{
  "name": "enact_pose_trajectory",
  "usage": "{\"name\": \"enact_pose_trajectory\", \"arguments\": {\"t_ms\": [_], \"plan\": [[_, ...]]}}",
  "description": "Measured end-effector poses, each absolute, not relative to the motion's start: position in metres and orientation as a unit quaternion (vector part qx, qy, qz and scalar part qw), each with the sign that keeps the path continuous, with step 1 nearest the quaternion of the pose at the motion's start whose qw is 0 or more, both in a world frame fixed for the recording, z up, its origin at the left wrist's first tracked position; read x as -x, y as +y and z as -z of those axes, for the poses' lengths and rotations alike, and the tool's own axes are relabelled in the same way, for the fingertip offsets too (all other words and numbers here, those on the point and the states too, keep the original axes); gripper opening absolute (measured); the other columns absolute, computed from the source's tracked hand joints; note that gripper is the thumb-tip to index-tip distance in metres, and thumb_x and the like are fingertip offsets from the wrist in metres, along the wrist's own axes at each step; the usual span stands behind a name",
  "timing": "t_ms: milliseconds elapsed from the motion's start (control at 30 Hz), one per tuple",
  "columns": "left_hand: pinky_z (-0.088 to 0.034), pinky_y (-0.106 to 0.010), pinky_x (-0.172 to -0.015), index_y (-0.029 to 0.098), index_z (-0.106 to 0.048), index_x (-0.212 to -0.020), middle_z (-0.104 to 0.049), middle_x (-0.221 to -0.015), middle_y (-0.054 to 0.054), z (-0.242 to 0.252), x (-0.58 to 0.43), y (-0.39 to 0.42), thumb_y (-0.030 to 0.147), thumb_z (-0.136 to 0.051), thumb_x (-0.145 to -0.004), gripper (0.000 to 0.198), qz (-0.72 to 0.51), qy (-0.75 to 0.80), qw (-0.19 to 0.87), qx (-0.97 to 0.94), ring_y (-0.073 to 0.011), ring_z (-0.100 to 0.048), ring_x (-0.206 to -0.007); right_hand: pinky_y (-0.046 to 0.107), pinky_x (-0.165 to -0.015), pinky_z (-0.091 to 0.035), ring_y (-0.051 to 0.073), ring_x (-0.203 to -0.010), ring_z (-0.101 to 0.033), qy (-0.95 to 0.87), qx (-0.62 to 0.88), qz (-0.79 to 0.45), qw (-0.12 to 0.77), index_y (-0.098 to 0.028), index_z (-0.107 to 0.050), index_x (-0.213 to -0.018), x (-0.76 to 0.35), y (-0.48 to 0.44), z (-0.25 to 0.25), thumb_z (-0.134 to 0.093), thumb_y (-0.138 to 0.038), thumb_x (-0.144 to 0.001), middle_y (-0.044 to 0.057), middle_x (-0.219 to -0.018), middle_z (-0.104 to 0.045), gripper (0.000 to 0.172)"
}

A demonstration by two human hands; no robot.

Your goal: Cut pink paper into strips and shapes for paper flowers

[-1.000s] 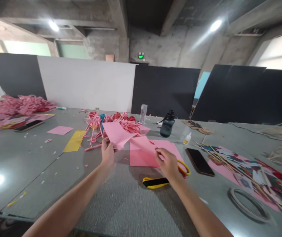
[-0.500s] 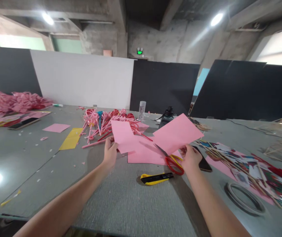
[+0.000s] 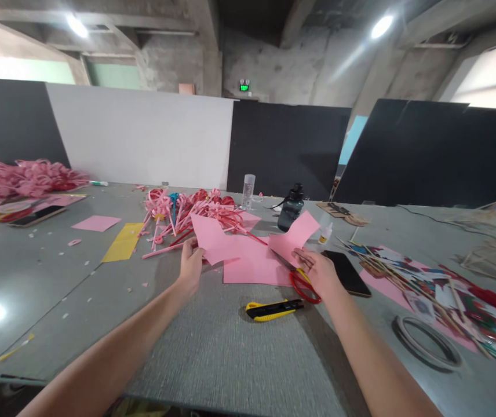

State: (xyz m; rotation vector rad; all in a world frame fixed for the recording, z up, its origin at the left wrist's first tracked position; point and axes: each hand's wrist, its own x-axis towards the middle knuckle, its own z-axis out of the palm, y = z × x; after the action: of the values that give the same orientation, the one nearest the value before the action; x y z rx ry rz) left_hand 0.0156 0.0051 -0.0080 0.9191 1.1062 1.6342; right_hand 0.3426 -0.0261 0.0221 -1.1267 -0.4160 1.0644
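My left hand [image 3: 190, 267] is closed on the lower edge of a pink paper sheet [image 3: 211, 237] held just above the table. My right hand [image 3: 317, 271] pinches a second pink paper sheet [image 3: 295, 235] that tilts up and to the right. Under both lies a flat pink sheet [image 3: 250, 266] on the grey table [image 3: 213, 347]. Red and yellow handled scissors [image 3: 301, 282] lie right by my right hand, partly under it. A yellow and black utility knife [image 3: 273, 309] lies just in front of them.
A heap of pink paper flowers on sticks [image 3: 182, 211] sits behind the sheets. A clear bottle [image 3: 248, 191], a dark bottle [image 3: 290, 209], a small glue bottle [image 3: 326, 233], a black phone [image 3: 346, 272], a tape ring [image 3: 426, 341] and wooden sticks with coloured scraps [image 3: 422, 284] lie right.
My right hand lifted a pink sheet off the stack, swung it up to the right, then brought it back down near the scissors. My left hand kept hold of its sheet.
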Motion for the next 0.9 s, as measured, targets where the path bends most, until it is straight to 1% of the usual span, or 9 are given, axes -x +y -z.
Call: {"name": "enact_pose_trajectory", "arguments": {"t_ms": [167,333,467,533,600,667,733,833,900], "plan": [[-0.054,-0.023,-0.061,0.022,-0.058,-0.102,-0.063,-0.107,-0.003,0.008,-0.017,0.003,0.019,-0.061,-0.069,0.033,-0.657,0.45,0.467,-0.384,-0.015,-0.062,-0.083,0.042,-0.084,-0.06,0.023,-0.101,-0.068,-0.182,0.481,-0.521,0.681,-0.017,-0.063,-0.125,-0.341,-0.029,-0.031,-0.065,-0.034,-0.098,0.009,-0.123,-0.066,0.032],[-0.053,-0.021,-0.059,0.022,-0.057,-0.104,-0.063,-0.102,-0.002,0.01,-0.018,0.003,0.019,-0.059,-0.07,0.035,-0.646,0.454,0.469,-0.395,-0.013,-0.061,-0.078,0.042,-0.083,-0.06,0.022,-0.1,-0.068,-0.19,0.484,-0.507,0.688,-0.017,-0.063,-0.125,-0.343,-0.029,-0.033,-0.064,-0.034,-0.098,0.009,-0.123,-0.066,0.032],[-0.053,-0.021,-0.06,0.023,-0.056,-0.104,-0.063,-0.103,-0.002,0.012,-0.017,0.004,0.019,-0.059,-0.07,0.034,-0.645,0.459,0.462,-0.401,-0.0129,-0.061,-0.078,0.041,-0.082,-0.06,0.022,-0.099,-0.068,-0.23,0.52,-0.468,0.677,-0.017,-0.063,-0.124,-0.342,-0.029,-0.03,-0.064,-0.036,-0.098,0.009,-0.121,-0.067,0.032],[-0.053,-0.022,-0.06,0.023,-0.056,-0.105,-0.063,-0.103,-0.002,0.012,-0.018,0.004,0.019,-0.059,-0.071,0.035,-0.643,0.458,0.462,-0.405,-0.013,-0.062,-0.077,0.039,-0.079,-0.06,0.021,-0.094,-0.069,-0.268,0.548,-0.432,0.664,-0.016,-0.064,-0.12,-0.341,-0.031,-0.028,-0.064,-0.035,-0.098,0.008,-0.116,-0.068,0.029],[-0.053,-0.023,-0.06,0.023,-0.056,-0.106,-0.063,-0.105,-0.002,0.012,-0.018,0.004,0.02,-0.059,-0.072,0.035,-0.642,0.456,0.461,-0.409,-0.013,-0.062,-0.077,0.036,-0.076,-0.059,0.018,-0.088,-0.069,-0.317,0.582,-0.381,0.644,-0.016,-0.064,-0.116,-0.339,-0.032,-0.027,-0.065,-0.031,-0.096,0.006,-0.109,-0.069,0.024],[-0.053,-0.022,-0.061,0.023,-0.057,-0.106,-0.063,-0.107,-0.003,0.012,-0.019,0.003,0.021,-0.06,-0.071,0.035,-0.641,0.454,0.46,-0.413,-0.0128,-0.062,-0.079,0.031,-0.074,-0.056,0.017,-0.083,-0.069,-0.376,0.625,-0.321,0.604,-0.02,-0.065,-0.111,-0.339,-0.035,-0.028,-0.07,-0.022,-0.089,0.003,-0.101,-0.071,0.023],[-0.052,-0.022,-0.061,0.023,-0.058,-0.105,-0.064,-0.108,-0.003,0.012,-0.019,0.003,0.021,-0.061,-0.071,0.034,-0.64,0.453,0.458,-0.418,-0.0125,-0.062,-0.079,0.029,-0.073,-0.05,0.018,-0.083,-0.068,-0.442,0.669,-0.268,0.533,-0.022,-0.068,-0.1,-0.341,-0.038,-0.03,-0.075,-0.015,-0.076,0.001,-0.092,-0.071,0.026],[-0.051,-0.021,-0.062,0.022,-0.058,-0.104,-0.063,-0.106,-0.002,0.011,-0.019,0.003,0.019,-0.061,-0.07,0.035,-0.643,0.451,0.452,-0.423,-0.0124,-0.062,-0.079,0.03,-0.07,-0.043,0.023,-0.081,-0.066,-0.536,0.713,-0.225,0.392,-0.022,-0.069,-0.075,-0.345,-0.044,-0.034,-0.079,-0.012,-0.06,0.001,-0.075,-0.07,0.021],[-0.052,-0.022,-0.062,0.022,-0.057,-0.105,-0.063,-0.105,-0.002,0.012,-0.02,0.003,0.019,-0.061,-0.07,0.035,-0.645,0.452,0.448,-0.424,-0.013,-0.061,-0.08,0.03,-0.067,-0.039,0.024,-0.077,-0.065,-0.58,0.726,-0.207,0.307,-0.022,-0.068,-0.071,-0.347,-0.047,-0.037,-0.08,-0.013,-0.056,0.001,-0.071,-0.069,0.02]]}}
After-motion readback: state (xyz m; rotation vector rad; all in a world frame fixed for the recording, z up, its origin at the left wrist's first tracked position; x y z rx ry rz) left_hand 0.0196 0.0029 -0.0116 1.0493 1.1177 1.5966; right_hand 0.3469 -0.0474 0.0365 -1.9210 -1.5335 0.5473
